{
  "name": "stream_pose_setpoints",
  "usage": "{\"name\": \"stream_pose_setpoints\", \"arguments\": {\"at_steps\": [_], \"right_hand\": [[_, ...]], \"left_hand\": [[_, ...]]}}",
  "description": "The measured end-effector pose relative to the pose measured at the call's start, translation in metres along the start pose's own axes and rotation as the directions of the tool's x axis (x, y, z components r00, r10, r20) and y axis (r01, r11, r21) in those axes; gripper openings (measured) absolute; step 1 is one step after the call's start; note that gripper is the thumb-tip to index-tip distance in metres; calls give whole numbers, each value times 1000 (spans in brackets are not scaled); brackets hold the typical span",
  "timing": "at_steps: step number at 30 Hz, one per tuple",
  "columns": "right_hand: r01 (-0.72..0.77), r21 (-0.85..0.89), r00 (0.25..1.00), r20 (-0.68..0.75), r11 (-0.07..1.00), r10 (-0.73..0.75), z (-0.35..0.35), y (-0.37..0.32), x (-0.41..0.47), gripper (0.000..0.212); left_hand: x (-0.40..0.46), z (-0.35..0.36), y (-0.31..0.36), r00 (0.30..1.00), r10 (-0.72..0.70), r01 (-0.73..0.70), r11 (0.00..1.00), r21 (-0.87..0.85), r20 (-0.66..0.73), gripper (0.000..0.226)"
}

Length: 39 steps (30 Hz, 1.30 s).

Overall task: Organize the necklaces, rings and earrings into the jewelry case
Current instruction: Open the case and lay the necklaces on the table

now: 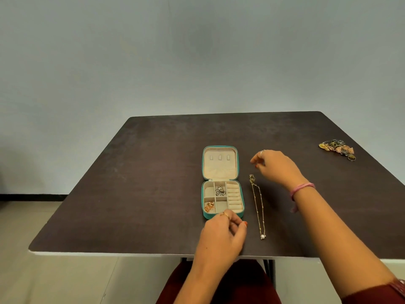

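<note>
On the dark bench (153, 172) the teal jewelry case (221, 181) lay open, lid flat behind its tray; a silver piece (220, 190) sat in a rear middle compartment and a gold piece (209, 206) in the front left one. No writing showed anywhere. Just right of it a gold necklace (257, 205) stretched lengthwise, pearl nearest the person. Neither hand touched the chain: the left hand (223, 235) hovered loosely curled at the case's front edge, the right hand (276, 166) likewise above the clasp end. A jewelry pile (337, 148) lay far right.
</note>
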State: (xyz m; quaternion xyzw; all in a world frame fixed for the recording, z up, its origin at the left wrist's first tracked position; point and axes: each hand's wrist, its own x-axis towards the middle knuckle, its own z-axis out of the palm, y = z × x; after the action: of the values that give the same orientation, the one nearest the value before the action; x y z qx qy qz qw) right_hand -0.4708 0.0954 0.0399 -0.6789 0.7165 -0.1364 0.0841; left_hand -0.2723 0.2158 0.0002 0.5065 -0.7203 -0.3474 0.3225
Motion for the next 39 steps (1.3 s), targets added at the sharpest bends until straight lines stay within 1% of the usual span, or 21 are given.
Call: {"name": "stream_pose_setpoints", "arguments": {"at_steps": [1, 2, 4, 5, 8, 10, 11, 13, 15, 19, 24, 26, 28, 31, 33, 35, 39], "right_hand": [[-19, 25, 999, 43, 999, 18, 2, 5, 2, 25], [-38, 50, 996, 85, 998, 34, 6, 10, 4, 23], [-74, 102, 990, 129, 992, 61, 11, 16, 6, 18], [-95, 143, 989, 129, 985, 77, 13, 18, 6, 16], [-149, 259, 982, 148, 954, 113, 14, 21, 8, 13], [-175, 267, 973, 192, 948, 126, 11, 21, 12, 6], [-184, 259, 969, 211, 948, 130, 10, 21, 14, 6], [-190, 238, 965, 224, 952, 137, 8, 21, 20, 5], [-163, 196, 972, 199, 967, 123, 7, 22, 29, 5], [-91, 118, 986, 153, 989, 73, 9, 22, 41, 17], [-19, 50, 988, 151, 999, 12, 13, 21, 47, 26], [-16, 98, 992, 123, 995, 3, 14, 23, 45, 27], [-23, 202, 994, 109, 979, 1, 14, 28, 41, 25], [-57, 320, 987, 161, 946, 5, 11, 36, 37, 15], [-83, 341, 978, 208, 937, 11, 9, 36, 36, 7], [-103, 334, 973, 231, 937, 24, 8, 33, 37, 6], [-134, 317, 974, 216, 939, 66, 10, 30, 42, 5]], "left_hand": [[-3, 3, -2, 998, 37, -39, 999, 37, 45, 10], [-6, 8, -3, 992, 91, -101, 989, 108, 92, 15], [-11, 17, -6, 965, 211, -249, 924, 291, 154, 30], [-12, 21, -8, 951, 259, -303, 887, 350, 166, 36], [-9, 29, -11, 929, 324, -369, 824, 430, 177, 45], [-7, 34, -16, 916, 368, -398, 787, 471, 158, 45], [-7, 36, -18, 908, 396, -409, 766, 496, 136, 44], [-8, 38, -18, 905, 413, -405, 760, 509, 103, 40], [-9, 39, -19, 902, 423, -403, 755, 516, 86, 36], [-12, 36, -18, 915, 395, -380, 773, 509, 84, 31], [-11, 39, -21, 920, 386, -369, 792, 487, 70, 31], [-11, 39, -23, 921, 382, -368, 793, 486, 75, 31], [-11, 39, -24, 921, 379, -372, 787, 492, 89, 32], [-11, 39, -22, 927, 364, -359, 792, 494, 90, 34], [-12, 40, -22, 932, 354, -347, 804, 484, 80, 32], [-12, 41, -23, 933, 352, -344, 809, 477, 76, 29], [-12, 42, -25, 932, 354, -347, 803, 485, 81, 27]]}}
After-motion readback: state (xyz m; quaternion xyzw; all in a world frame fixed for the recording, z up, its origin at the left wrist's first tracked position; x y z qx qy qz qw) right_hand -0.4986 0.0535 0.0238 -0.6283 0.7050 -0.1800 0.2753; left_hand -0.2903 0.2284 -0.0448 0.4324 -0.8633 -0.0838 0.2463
